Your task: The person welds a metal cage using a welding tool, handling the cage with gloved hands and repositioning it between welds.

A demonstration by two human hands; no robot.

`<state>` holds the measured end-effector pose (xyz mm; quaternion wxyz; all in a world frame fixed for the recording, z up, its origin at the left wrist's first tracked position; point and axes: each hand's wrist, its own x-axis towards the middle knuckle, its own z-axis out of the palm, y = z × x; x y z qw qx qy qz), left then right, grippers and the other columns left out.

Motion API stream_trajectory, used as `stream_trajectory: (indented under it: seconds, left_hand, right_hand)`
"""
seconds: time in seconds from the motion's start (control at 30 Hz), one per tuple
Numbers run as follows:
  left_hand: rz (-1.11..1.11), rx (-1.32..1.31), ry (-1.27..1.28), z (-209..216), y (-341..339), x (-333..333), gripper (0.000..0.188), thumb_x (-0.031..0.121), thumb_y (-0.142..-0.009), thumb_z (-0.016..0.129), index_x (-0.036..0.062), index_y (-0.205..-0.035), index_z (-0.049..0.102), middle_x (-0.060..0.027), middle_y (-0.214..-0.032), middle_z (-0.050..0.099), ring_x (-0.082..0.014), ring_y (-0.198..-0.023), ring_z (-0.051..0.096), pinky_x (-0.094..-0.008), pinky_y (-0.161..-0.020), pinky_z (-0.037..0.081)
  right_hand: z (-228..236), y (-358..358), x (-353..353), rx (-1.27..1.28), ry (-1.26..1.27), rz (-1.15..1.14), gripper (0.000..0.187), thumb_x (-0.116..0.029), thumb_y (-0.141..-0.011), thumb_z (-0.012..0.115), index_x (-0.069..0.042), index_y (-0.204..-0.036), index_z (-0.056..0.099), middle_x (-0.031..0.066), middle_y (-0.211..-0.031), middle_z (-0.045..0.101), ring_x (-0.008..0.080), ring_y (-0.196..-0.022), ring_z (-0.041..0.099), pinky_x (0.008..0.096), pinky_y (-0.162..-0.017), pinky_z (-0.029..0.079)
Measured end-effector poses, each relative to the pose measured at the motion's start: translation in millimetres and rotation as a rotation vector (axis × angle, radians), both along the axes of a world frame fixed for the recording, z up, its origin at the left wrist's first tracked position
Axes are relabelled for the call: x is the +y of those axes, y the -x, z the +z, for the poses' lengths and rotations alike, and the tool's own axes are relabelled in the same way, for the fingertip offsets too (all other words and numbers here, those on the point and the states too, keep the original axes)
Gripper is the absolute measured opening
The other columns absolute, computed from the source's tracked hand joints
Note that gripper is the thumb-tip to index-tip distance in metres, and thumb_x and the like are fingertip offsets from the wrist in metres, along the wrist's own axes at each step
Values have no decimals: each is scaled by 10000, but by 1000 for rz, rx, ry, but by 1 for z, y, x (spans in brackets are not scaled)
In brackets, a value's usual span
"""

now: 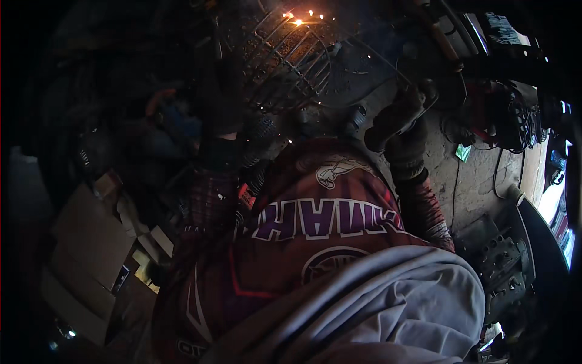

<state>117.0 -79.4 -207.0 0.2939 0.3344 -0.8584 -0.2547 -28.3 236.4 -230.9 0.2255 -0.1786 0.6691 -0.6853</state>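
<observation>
A round wire grille lies in front of me in a very dark scene, with orange sparks glowing at its far edge. My right hand, in a thick dark glove, is closed around a dark tool handle just right of the grille. My left hand, also in a dark glove, is at the grille's left rim. It is too dark to see whether its fingers grip the wire. My red and purple jersey and grey trousers fill the lower middle.
Flat cardboard pieces lie at the lower left. A metal machine part with bolts sits at the lower right on the concrete floor. Cables, a small green object and dark equipment crowd the right.
</observation>
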Motion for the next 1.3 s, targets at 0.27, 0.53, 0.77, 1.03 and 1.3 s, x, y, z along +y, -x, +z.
stream_trajectory:
  seconds: [0.27,0.53,0.77,1.03,1.3]
  left_hand:
    - [73,115,-57,14,9,11,279,315,-887,729,37,-907,734,-125,-820,722,-267,-796,705,-391,-710,520]
    - [50,8,12,3,0,0,392,381,-923,679,19,-1070,719,-134,-925,738,-218,-855,691,-364,-729,491]
    - [40,19,171,7,3,0,292,338,-866,712,50,-816,718,-120,-693,667,-309,-650,648,-412,-589,483]
    - [-147,-476,544,0,-14,-8,202,223,-879,663,87,-1027,644,-59,-883,643,-237,-757,623,-358,-657,505]
    - [-99,180,-83,10,10,4,370,223,-984,599,3,-1281,610,-165,-1144,690,-228,-954,677,-342,-802,517]
  right_hand:
    - [-14,-4,10,76,-198,47,520,-206,-806,729,-3,-1246,538,160,-1128,655,263,-1044,656,371,-883,507]
    - [-3,-6,6,129,-226,57,511,-249,-787,750,-11,-1202,569,168,-1076,670,298,-1003,670,376,-856,511]
    - [0,-4,3,183,-254,68,512,-279,-779,748,-27,-1187,570,157,-1056,665,324,-969,672,389,-836,516]
    - [0,-1,0,494,-455,105,556,-305,-784,736,-38,-1232,544,143,-1038,640,310,-946,646,401,-799,522]
    - [3,-5,-5,107,-223,-3,516,-213,-845,720,-26,-1278,510,103,-1108,648,214,-1020,649,336,-860,524]
